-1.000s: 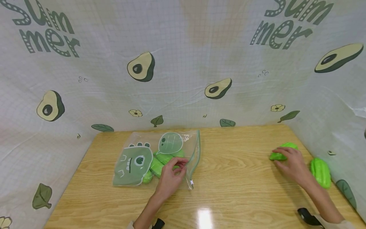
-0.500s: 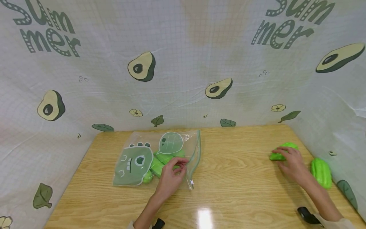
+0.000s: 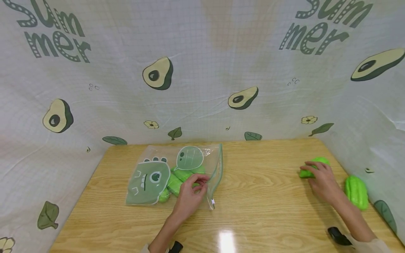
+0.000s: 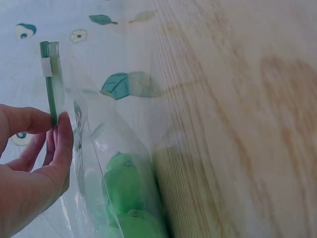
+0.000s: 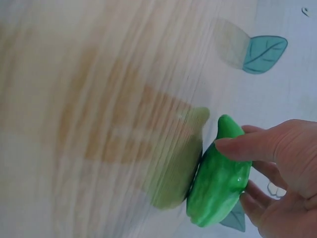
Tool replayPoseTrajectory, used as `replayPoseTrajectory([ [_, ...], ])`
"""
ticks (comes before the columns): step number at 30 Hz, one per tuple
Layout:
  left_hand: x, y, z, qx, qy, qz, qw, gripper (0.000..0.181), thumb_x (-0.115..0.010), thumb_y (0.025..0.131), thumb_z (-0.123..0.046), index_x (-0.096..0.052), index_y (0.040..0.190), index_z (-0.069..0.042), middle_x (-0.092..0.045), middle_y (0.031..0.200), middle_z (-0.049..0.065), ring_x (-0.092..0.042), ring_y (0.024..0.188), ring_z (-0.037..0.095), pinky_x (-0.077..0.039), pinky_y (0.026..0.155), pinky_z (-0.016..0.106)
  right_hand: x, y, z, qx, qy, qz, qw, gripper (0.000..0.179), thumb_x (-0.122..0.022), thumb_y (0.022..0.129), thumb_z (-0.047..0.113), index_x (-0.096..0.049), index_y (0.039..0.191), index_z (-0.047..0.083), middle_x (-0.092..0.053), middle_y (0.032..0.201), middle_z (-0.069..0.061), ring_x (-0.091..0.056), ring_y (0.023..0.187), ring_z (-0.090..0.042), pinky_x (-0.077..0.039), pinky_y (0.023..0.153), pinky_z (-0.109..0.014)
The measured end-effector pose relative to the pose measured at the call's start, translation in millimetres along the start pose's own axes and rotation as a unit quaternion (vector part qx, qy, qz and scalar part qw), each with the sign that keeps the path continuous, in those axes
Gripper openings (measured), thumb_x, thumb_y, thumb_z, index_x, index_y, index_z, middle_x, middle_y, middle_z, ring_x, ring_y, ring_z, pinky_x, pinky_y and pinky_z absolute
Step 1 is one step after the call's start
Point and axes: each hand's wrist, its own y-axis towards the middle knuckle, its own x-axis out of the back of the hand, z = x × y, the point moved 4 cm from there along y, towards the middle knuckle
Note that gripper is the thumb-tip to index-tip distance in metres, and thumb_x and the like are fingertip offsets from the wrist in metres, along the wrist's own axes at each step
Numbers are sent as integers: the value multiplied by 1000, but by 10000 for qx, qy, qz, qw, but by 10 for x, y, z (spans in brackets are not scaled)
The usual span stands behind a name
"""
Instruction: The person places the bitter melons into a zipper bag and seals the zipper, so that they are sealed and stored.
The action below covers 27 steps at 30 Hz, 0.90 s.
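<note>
Right grip (image 3: pixel 323 180) pinches bright-green piece (image 5: pixel 218 183): glossy, ribbed, blunt-tipped.

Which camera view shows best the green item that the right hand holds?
The right wrist view: the green item appears large there, its tapered end visible. The head view shows it small, partly covered by the right hand; the left wrist view, not at all.

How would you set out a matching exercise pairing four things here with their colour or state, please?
1. Left hand
2. Right hand
3. Plastic bag
4. Zip slider

A. White
B. Holds a ribbed green piece
C. See-through, with a printed cartoon creature
D. Pinches the green zip strip

Pairs: 1-D, 2-B, 3-C, 4-A.
</note>
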Motion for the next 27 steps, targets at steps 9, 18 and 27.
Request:
replayPoseTrajectory([
  [9,-4,2,11,2,23,-2,10000,21,-65,92,10,-70,108,-2,-68,109,10,-64,97,24,-59,86,29,-28,13,-8,77,-247,72,9996,50,-69,65,-28,-67,111,-8,-56,119,-32,-44,108,-56,-37,85,-69],
  [18,-6,-4,-1,3,21,-9,10000,21,-65,92,10,-70,108,-2,-69,107,10,-64,96,25,-60,85,29,-27,19,15,161,-453,-55,9988,50,-73,62,-28,-68,107,-8,-58,115,-32,-46,106,-56,-40,83,-70],
  [27,8,-3,-5,22,97,-29,9999,21,-65,92,9,-70,109,-3,-68,107,9,-64,97,24,-60,86,31,-29,37,14,276,-532,-169,9981,50,-79,59,-26,-68,105,-8,-59,112,-32,-48,104,-55,-41,84,-67],
])
